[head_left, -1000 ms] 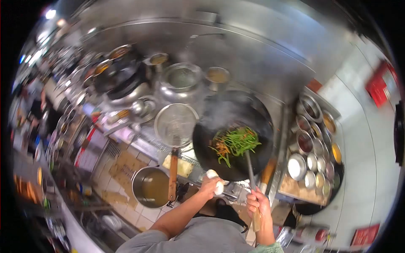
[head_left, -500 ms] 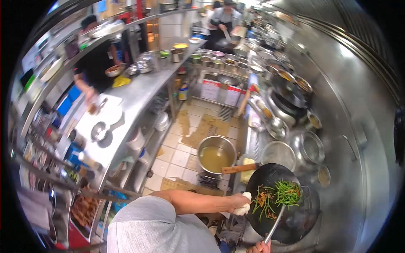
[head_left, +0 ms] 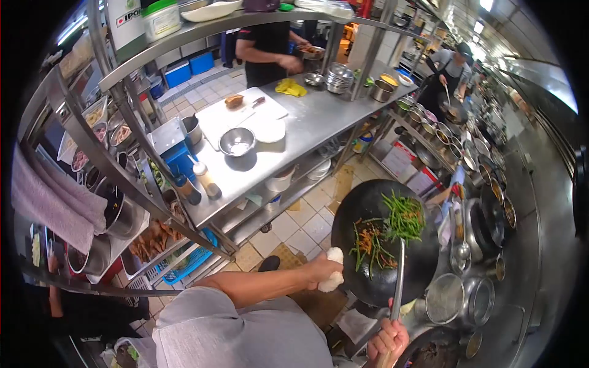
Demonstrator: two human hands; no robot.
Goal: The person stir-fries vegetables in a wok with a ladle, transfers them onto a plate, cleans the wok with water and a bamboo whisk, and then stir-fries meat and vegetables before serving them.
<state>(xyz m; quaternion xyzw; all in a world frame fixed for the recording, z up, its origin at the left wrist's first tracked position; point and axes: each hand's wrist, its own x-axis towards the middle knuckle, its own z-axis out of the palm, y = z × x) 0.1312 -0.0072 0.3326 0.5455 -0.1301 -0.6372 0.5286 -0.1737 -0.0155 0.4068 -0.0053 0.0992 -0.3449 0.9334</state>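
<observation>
A black wok [head_left: 356,208] is tilted in front of me, lifted off the stove. My left hand [head_left: 323,272] is closed round a white folded cloth [head_left: 334,270] at the wok's near left rim. My right hand [head_left: 389,338] grips the handle of a long metal ladle [head_left: 400,276], whose head reaches into the greens. Green beans [head_left: 405,218] lie heaped at the ladle's head, and orange-brown bits [head_left: 369,242] with more beans lie to their left. Where the cloth meets the wok, the wok's handle is hidden.
A steel counter [head_left: 319,122] holds a white board [head_left: 208,122], a metal bowl [head_left: 237,141] and squeeze bottles. Behind it stands a co-worker [head_left: 267,55]; another [head_left: 451,76] cooks farther back. Strainer [head_left: 445,298] and second wok [head_left: 429,349] are on the right. Shelf posts stand left.
The view has swung left toward the counter. The wok has left the stove and moved with my left hand and cloth. The ladle, still in my right hand, stays among the beans.
</observation>
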